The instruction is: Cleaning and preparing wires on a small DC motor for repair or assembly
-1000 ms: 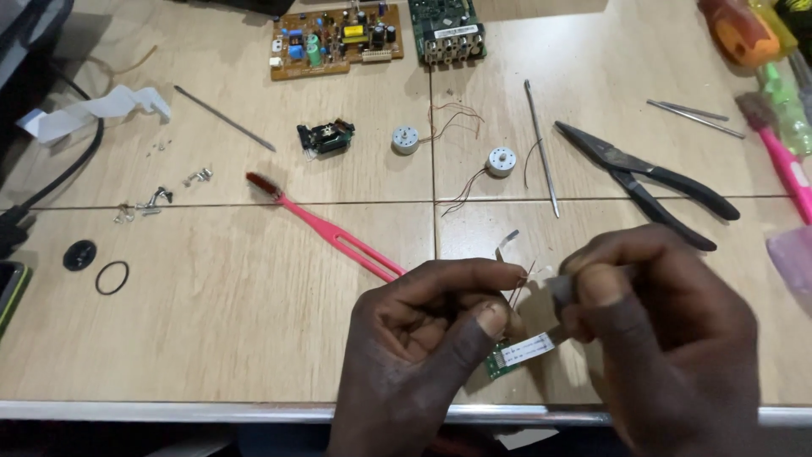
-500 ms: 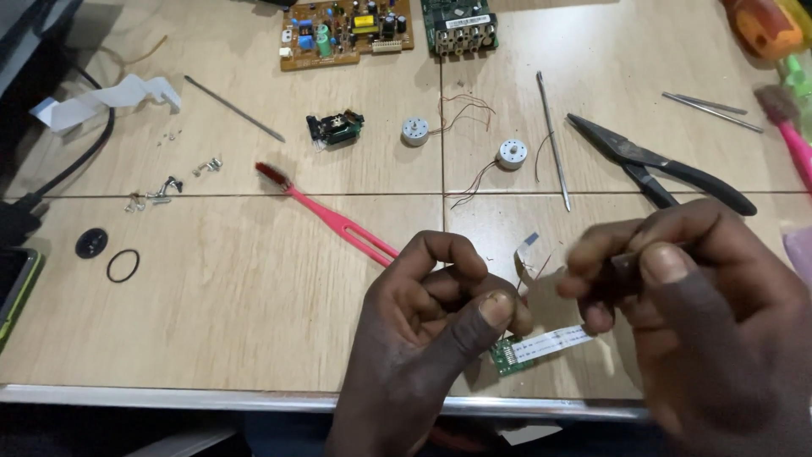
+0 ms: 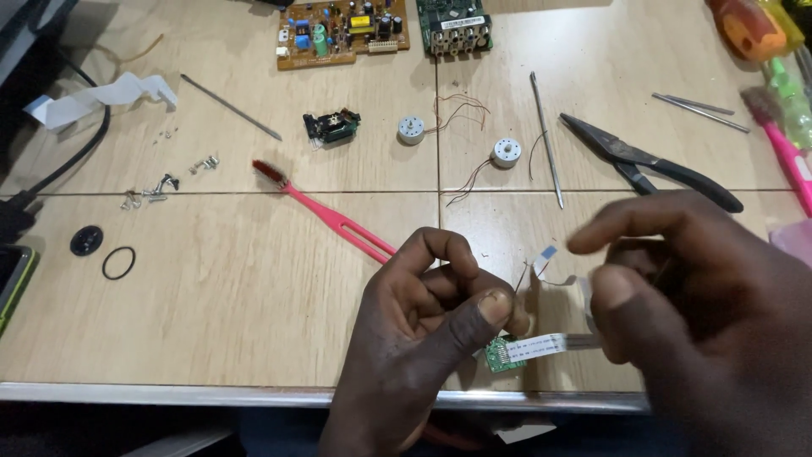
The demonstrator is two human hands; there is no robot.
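Left hand (image 3: pixel 423 326): fingers pinched shut on small green board (image 3: pixel 505 355).
Ribbon cable (image 3: pixel 541 344): long axis left-right, running rightward from board.
Right hand (image 3: pixel 694 313): blurred; grip cannot be told.

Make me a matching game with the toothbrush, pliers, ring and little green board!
Things:
1. toothbrush
2. pliers
3. ring
4. little green board

Descriptions:
A. pinched in the left hand
B. pink, lying left of the hands
C. black circle near the left edge
D. black handles, beyond the right hand

Pairs: 1-B, 2-D, 3-C, 4-A
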